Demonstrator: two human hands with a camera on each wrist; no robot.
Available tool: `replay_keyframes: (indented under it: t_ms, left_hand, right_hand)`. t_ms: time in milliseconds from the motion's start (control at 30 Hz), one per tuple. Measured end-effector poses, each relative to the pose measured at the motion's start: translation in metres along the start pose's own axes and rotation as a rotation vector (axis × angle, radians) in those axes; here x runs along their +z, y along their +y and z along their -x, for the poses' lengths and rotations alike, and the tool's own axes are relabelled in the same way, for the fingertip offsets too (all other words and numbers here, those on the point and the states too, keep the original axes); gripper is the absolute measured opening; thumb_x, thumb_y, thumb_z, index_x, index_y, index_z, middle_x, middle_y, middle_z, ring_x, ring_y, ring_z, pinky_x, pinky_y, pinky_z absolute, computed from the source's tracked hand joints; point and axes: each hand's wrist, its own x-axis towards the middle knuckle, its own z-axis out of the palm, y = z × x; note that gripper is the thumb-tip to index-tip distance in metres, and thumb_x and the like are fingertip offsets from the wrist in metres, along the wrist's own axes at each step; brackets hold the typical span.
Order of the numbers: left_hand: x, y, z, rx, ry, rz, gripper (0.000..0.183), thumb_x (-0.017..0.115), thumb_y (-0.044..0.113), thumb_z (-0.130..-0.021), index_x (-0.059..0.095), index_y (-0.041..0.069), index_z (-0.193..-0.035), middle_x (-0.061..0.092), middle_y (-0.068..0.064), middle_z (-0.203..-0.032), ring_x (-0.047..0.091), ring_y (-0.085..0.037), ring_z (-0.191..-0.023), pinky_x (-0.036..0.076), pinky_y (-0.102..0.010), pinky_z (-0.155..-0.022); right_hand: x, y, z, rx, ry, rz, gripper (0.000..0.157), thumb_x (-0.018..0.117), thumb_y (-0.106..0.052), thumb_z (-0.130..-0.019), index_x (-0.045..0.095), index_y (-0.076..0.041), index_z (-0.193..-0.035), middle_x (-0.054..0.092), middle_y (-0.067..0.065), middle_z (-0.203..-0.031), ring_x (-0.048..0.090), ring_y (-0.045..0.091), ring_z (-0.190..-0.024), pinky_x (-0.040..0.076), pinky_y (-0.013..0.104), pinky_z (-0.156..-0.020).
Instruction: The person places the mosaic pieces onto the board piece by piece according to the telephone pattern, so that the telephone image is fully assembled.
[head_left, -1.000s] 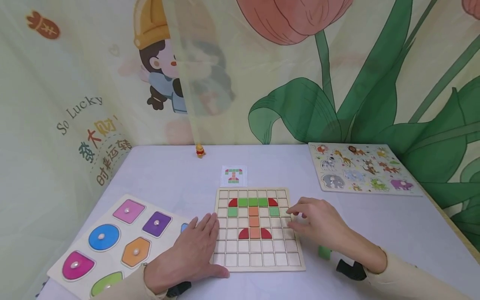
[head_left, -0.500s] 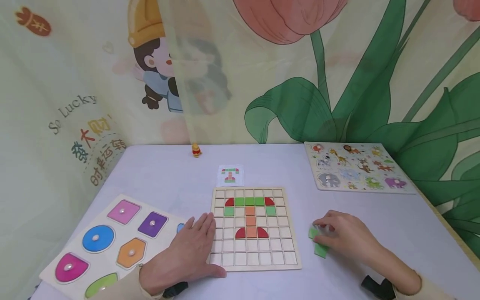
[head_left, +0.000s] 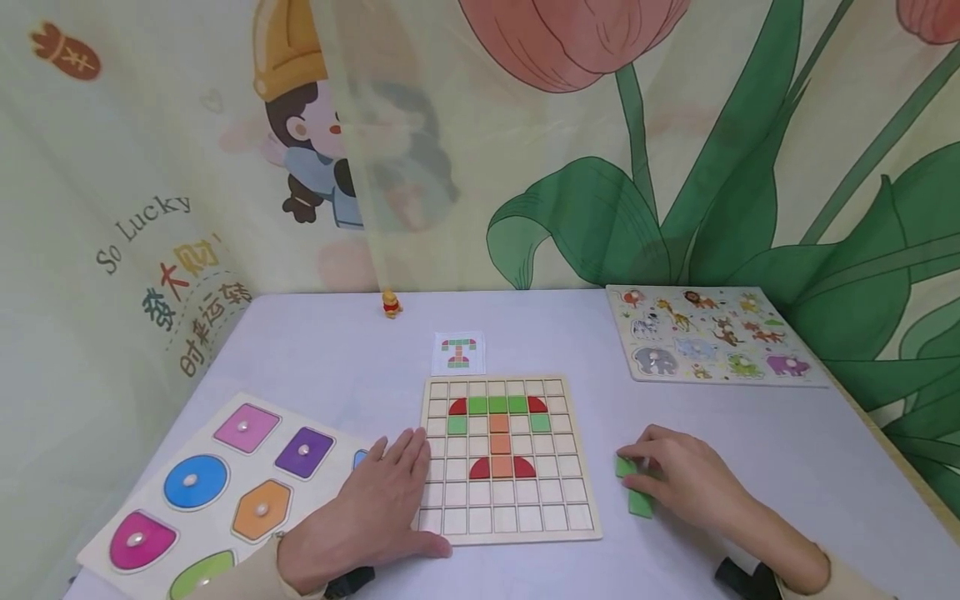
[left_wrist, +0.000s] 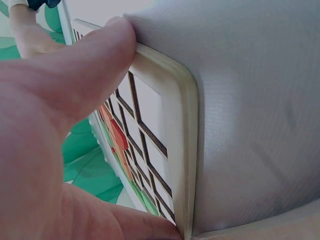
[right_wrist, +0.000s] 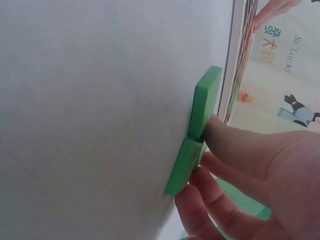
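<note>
A wooden grid board (head_left: 555, 494) lies on the table with red quarter-round, green square and orange square tiles forming a T-like figure. Along its left edge rests my left hand (head_left: 367, 504), fingers extended and thumb at the near corner; in the left wrist view its thumb (left_wrist: 95, 65) touches the frame (left_wrist: 182, 100). Right of the board, my right hand (head_left: 690, 471) pinches a green square tile (head_left: 623, 467) between thumb and fingers. Another green tile (head_left: 640, 504) lies just nearer. The right wrist view has several green tiles (right_wrist: 204, 100) close together, partly hidden by the fingers.
Behind the board lies a pattern card (head_left: 458, 353). A knobbed shape puzzle (head_left: 225, 433) is at left, partly under the left forearm. At the back right lies an animal puzzle (head_left: 705, 335). A small bear figurine (head_left: 391, 305) stands near the back edge.
My right hand has moved from the board's right edge rightward and nearer, down to the loose green tiles, and its fingers have closed on one. My left hand stays on the board's edge.
</note>
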Motion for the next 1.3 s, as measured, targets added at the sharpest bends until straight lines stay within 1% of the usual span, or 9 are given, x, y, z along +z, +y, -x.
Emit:
replay_keyframes:
  t_ms: [133, 367, 633, 800, 900, 1000, 1133, 1300]
  left_hand:
    - [0.0, 0.0, 0.0, 0.0, 0.006, -0.005, 0.122, 0.065, 0.085, -0.074, 0.04, -0.003, -0.154, 0.034, -0.019, -0.166, 0.034, -0.033, -0.155, 0.031, -0.054, -0.123]
    - [0.0, 0.0, 0.001, 0.002, 0.018, -0.008, 0.121, 0.065, 0.085, -0.074, 0.041, -0.003, -0.154, 0.035, -0.019, -0.166, 0.034, -0.033, -0.155, 0.032, -0.053, -0.123]
    - [0.002, -0.001, 0.001, 0.012, 0.033, -0.004, 0.12, 0.066, 0.084, -0.074, 0.043, -0.004, -0.152, 0.036, -0.019, -0.165, 0.035, -0.034, -0.154, 0.032, -0.054, -0.122]
    - [0.002, 0.0, 0.0, 0.01, 0.027, 0.01, 0.122, 0.066, 0.084, -0.074, 0.041, -0.004, -0.154, 0.035, -0.019, -0.166, 0.034, -0.034, -0.155, 0.032, -0.054, -0.123]
    - [0.003, 0.0, 0.001, 0.013, 0.04, 0.01, 0.122, 0.066, 0.084, -0.074, 0.041, -0.005, -0.153, 0.036, -0.02, -0.165, 0.035, -0.034, -0.154, 0.032, -0.054, -0.122]
    - [0.004, -0.001, 0.002, 0.017, 0.051, 0.011, 0.122, 0.066, 0.084, -0.074, 0.041, -0.005, -0.153, 0.036, -0.021, -0.164, 0.036, -0.034, -0.154, 0.033, -0.054, -0.122]
    - [0.004, -0.001, 0.002, 0.018, 0.044, 0.017, 0.122, 0.066, 0.084, -0.074, 0.04, -0.005, -0.154, 0.036, -0.02, -0.165, 0.035, -0.034, -0.154, 0.032, -0.054, -0.122]
    - [0.003, -0.001, 0.001, 0.014, 0.035, 0.018, 0.122, 0.066, 0.084, -0.074, 0.039, -0.005, -0.154, 0.035, -0.02, -0.165, 0.034, -0.034, -0.155, 0.032, -0.055, -0.123]
  right_hand:
    - [0.0, 0.002, 0.001, -0.019, 0.021, -0.012, 0.032, 0.09, -0.027, -0.077, 0.082, -0.018, -0.106, 0.062, -0.017, -0.083, 0.048, -0.003, -0.07, 0.04, 0.019, -0.059]
    - [0.001, 0.002, 0.0, -0.041, 0.039, -0.023, 0.029, 0.089, -0.025, -0.078, 0.082, -0.02, -0.106, 0.064, -0.017, -0.085, 0.049, -0.003, -0.071, 0.04, 0.019, -0.059]
    - [-0.001, -0.002, -0.004, -0.052, 0.039, -0.019, 0.03, 0.088, -0.025, -0.079, 0.082, -0.019, -0.108, 0.064, -0.015, -0.086, 0.048, -0.002, -0.069, 0.038, 0.019, -0.059]
    - [-0.006, -0.009, -0.01, -0.091, 0.06, -0.017, 0.031, 0.088, -0.025, -0.079, 0.082, -0.018, -0.109, 0.065, -0.015, -0.087, 0.05, -0.001, -0.071, 0.04, 0.018, -0.059]
    - [-0.009, -0.018, -0.015, -0.132, 0.069, -0.016, 0.03, 0.088, -0.024, -0.08, 0.082, -0.019, -0.109, 0.065, -0.015, -0.088, 0.052, 0.0, -0.073, 0.041, 0.018, -0.059]
    - [-0.009, -0.031, -0.021, -0.194, 0.072, -0.016, 0.029, 0.087, -0.025, -0.081, 0.082, -0.019, -0.108, 0.064, -0.015, -0.088, 0.049, -0.002, -0.069, 0.039, 0.018, -0.059]
    - [-0.003, -0.053, -0.03, -0.279, 0.066, -0.018, 0.027, 0.087, -0.027, -0.081, 0.082, -0.02, -0.106, 0.064, -0.015, -0.087, 0.043, -0.005, -0.064, 0.036, 0.019, -0.062]
    - [0.007, -0.085, -0.039, -0.368, 0.033, -0.032, 0.026, 0.087, -0.027, -0.082, 0.082, -0.019, -0.106, 0.066, -0.012, -0.089, 0.046, -0.003, -0.069, 0.035, 0.02, -0.066]
